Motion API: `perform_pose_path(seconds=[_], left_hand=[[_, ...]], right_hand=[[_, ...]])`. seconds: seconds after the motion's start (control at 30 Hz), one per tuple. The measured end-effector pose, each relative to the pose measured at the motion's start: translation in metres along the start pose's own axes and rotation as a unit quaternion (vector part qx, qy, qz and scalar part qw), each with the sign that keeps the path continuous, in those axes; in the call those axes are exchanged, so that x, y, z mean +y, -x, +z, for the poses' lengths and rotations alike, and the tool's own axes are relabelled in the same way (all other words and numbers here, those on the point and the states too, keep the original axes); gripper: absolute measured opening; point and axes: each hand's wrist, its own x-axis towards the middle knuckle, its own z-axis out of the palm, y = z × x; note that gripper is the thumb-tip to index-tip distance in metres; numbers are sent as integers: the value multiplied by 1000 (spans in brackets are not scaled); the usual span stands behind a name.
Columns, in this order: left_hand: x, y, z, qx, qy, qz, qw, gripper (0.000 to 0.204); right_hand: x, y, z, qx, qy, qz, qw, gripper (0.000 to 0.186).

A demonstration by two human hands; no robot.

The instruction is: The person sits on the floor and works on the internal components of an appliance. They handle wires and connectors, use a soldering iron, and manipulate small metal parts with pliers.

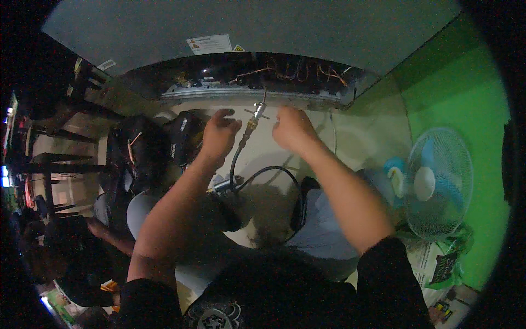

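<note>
Loosely, the left hand [221,134] curls half open beside the metal fitting [258,110].

The fitting [258,110] before you is bright, glossy metal, with a duller, brassy collar [251,125] beneath; the hose [234,164] has the dull look of black rubber. Facing you, the appliance panel [263,24] is smooth and matt, its label [209,44] papery. Your shirt [263,296] is matt black cloth, your trousers [331,219] grey cloth. To your right, the fan [424,183] has smooth blue plastic blades [430,153], and the green wall [457,104] looks smoothly painted.
</note>
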Motion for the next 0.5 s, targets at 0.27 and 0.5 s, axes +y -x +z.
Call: perform_pose_path(seconds=[0.27, 0.5], left_hand=[[-62, 27, 11, -58, -78, 13, 995, 47], [-61, 16, 0, -142, 43, -45, 988, 40]], right_hand=[[16, 35, 53, -209, 81, -7, 975, 35], [50, -7, 60, 60, -165, -66, 982, 42]])
